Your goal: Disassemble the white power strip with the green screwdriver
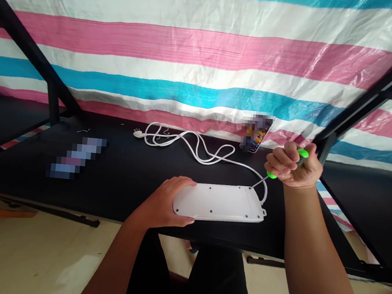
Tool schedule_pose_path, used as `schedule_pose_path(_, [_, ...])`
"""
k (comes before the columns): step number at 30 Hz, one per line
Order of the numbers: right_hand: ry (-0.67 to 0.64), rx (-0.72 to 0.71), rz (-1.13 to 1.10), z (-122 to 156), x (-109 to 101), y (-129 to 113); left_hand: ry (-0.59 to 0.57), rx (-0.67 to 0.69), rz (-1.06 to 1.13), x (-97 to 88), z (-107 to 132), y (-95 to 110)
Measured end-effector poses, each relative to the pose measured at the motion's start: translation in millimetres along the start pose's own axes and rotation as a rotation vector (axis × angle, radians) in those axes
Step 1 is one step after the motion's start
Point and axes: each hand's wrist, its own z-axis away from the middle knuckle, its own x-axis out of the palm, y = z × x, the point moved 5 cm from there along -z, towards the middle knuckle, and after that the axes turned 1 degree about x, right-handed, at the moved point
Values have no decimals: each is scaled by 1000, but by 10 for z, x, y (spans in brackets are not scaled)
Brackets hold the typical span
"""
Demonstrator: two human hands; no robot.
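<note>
A white power strip (220,203) lies face down on the black table (116,181), its screw holes showing. My left hand (167,202) grips its left end, thumb under the near edge and fingers over the far edge. My right hand (293,168) is closed around a green-handled screwdriver (277,171). The metal tip of the tool touches the strip's far right corner, near where the cord leaves it. The strip's white cord (195,149) loops across the table to a plug (137,133) at the back.
A blurred flat object (76,157) lies on the left of the table. A blurred small box (255,132) stands at the back against the striped tarp (204,60). Black frame bars (366,105) slant up on both sides. My dark-clad legs show below the table's near edge.
</note>
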Motion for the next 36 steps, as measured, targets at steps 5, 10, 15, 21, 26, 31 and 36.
schedule_pose_path(5, [70,42,-35,-7,2,15,-1,-8,-1,2,-8,-1])
schedule_pose_path(10, [154,10,52,-7,-21,6,-2,4,-10,4,-9,-13])
schedule_pose_path(15, [154,26,57,-23,2,3,5,12,-19,6,-5,-22])
schedule_pose_path(21, [244,24,70,-44,17,24,1,8,-12,16,-12,-33])
schedule_pose_path(26, [316,16,176,-57,38,10,5,16,-20,21,-17,-43])
schedule_pose_path(31, [351,53,142,-50,14,38,1,17,-17,23,-12,-47])
schedule_pose_path(36, [288,3,166,-35,21,-15,7,28,-15,20,-17,-46])
